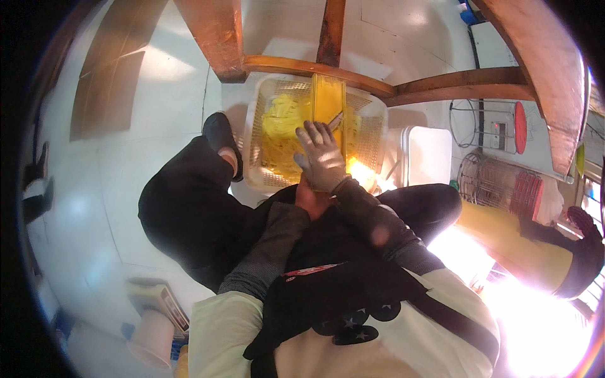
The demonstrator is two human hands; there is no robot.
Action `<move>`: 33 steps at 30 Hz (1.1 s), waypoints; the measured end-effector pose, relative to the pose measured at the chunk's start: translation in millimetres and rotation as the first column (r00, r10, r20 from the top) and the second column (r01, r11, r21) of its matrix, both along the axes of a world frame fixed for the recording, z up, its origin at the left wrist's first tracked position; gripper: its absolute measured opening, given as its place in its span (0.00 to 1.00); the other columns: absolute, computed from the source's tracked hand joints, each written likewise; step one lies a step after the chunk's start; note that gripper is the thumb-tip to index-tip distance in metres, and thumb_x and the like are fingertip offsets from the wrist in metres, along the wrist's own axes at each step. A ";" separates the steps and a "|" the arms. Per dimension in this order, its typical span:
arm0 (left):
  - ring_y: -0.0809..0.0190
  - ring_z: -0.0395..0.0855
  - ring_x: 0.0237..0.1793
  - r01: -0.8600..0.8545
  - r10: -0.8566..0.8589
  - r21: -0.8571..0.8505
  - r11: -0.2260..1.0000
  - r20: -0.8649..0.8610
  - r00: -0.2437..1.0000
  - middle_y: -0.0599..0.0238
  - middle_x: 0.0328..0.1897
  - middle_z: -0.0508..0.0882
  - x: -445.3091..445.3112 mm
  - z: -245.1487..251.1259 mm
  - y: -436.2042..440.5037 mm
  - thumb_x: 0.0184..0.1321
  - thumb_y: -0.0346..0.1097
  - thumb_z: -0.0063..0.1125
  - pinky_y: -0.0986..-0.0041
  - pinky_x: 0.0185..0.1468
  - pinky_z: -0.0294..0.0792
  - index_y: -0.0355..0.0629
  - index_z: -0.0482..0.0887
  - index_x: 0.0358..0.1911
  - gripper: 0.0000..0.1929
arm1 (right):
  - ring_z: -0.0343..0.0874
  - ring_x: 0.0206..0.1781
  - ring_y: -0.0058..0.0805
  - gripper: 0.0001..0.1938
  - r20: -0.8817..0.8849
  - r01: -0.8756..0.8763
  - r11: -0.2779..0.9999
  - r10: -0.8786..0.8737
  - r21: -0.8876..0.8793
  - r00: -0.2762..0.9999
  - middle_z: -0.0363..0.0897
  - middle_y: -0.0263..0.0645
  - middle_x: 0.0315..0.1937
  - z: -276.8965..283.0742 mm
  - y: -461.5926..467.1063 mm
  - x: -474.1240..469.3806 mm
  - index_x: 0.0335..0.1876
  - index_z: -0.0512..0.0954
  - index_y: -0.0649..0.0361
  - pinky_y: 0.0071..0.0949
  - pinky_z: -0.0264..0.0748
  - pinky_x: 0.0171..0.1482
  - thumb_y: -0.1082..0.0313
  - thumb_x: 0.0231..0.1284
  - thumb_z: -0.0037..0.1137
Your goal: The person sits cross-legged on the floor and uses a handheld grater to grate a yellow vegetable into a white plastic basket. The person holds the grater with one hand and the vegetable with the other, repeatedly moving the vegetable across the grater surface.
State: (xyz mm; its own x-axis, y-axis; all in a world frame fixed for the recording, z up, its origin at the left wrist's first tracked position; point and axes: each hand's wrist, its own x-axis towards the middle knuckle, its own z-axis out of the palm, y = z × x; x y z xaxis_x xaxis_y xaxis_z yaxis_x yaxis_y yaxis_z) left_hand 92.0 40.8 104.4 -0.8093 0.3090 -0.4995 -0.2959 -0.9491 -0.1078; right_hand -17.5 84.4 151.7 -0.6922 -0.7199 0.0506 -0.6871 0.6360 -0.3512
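A yellow board slicer (pixel 328 97) with a slanted blade spans a white perforated plastic basket (pixel 254 137). Pale yellow shreds (pixel 283 115) lie in the basket, mostly left of the board. My right hand (pixel 323 153), in a light glove, lies palm down over the slicer below its blade, fingers stretched towards the far side; whatever is under the palm is hidden. Bare and close to my lap, my left hand (pixel 313 198) is closed at the slicer's near end, partly covered by my right hand and wrist.
Wooden furniture legs and rails (pixel 283 64) stand just beyond the basket. To its right are white rectangular tubs (pixel 429 156) and a red-topped wire stool (pixel 520 127). Another person's yellow-clothed part (pixel 515 245) shows far right. A pale bucket (pixel 153 338) lies lower left.
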 end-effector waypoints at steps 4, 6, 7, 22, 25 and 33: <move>0.42 0.71 0.76 0.115 -0.119 0.034 0.993 0.138 0.983 0.56 0.78 0.75 2.4 9.5 -3.9 0.77 0.73 0.27 0.33 0.76 0.59 0.54 0.65 0.79 0.40 | 0.62 0.79 0.63 0.31 -0.026 0.089 0.995 -0.088 0.049 0.996 0.66 0.62 0.76 -18.9 -8.3 -25.4 0.73 0.71 0.64 0.58 0.51 0.83 0.50 0.74 0.54; 0.42 0.72 0.75 0.114 -0.119 0.039 0.993 0.133 0.984 0.55 0.77 0.75 0.0 15.3 -6.0 0.77 0.74 0.24 0.35 0.74 0.61 0.54 0.66 0.78 0.41 | 0.60 0.81 0.62 0.32 -0.022 0.122 0.987 -0.121 0.108 0.992 0.63 0.61 0.78 -28.1 -12.4 -42.0 0.76 0.68 0.64 0.58 0.49 0.84 0.48 0.78 0.49; 0.42 0.73 0.74 0.118 -0.123 0.046 0.992 0.141 0.982 0.55 0.76 0.76 -0.8 17.6 -6.6 0.77 0.75 0.23 0.37 0.73 0.63 0.54 0.67 0.78 0.41 | 0.59 0.81 0.62 0.32 -0.045 0.125 0.990 -0.122 0.072 0.992 0.63 0.61 0.78 -33.0 -13.9 -49.6 0.77 0.68 0.64 0.57 0.48 0.84 0.47 0.78 0.48; 0.41 0.77 0.71 0.110 -0.118 0.049 0.993 0.205 0.972 0.56 0.72 0.81 -4.9 22.2 -5.3 0.77 0.73 0.31 0.34 0.69 0.70 0.53 0.72 0.74 0.38 | 0.74 0.69 0.60 0.40 0.183 0.336 0.844 -0.440 0.418 0.879 0.74 0.60 0.67 10.9 -32.2 -108.0 0.74 0.70 0.61 0.51 0.73 0.69 0.30 0.75 0.46; 0.42 0.78 0.71 0.095 -0.122 0.113 0.989 0.256 0.959 0.57 0.72 0.81 -5.9 24.7 -4.7 0.76 0.73 0.32 0.34 0.70 0.69 0.53 0.72 0.75 0.38 | 0.82 0.60 0.49 0.32 0.061 0.254 0.756 -0.361 0.603 0.931 0.81 0.54 0.53 18.4 -36.8 -74.4 0.57 0.80 0.65 0.46 0.80 0.60 0.38 0.70 0.59; 0.41 0.77 0.71 0.101 -0.111 0.116 0.988 0.087 0.990 0.56 0.73 0.79 -3.5 4.2 -4.9 0.75 0.74 0.32 0.34 0.71 0.68 0.55 0.71 0.76 0.39 | 0.85 0.54 0.54 0.20 0.158 0.194 0.891 -0.279 0.411 0.947 0.83 0.55 0.50 29.9 -16.5 -89.0 0.50 0.85 0.61 0.51 0.81 0.57 0.50 0.67 0.62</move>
State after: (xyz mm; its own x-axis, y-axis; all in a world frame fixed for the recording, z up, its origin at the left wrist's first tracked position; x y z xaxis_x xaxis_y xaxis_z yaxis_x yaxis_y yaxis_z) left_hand 88.6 35.9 108.6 -0.7208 0.4482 -0.5288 -0.3778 -0.8936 -0.2425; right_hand -106.6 67.9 181.6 -0.8080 -0.4665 -0.3598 -0.4379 0.8841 -0.1630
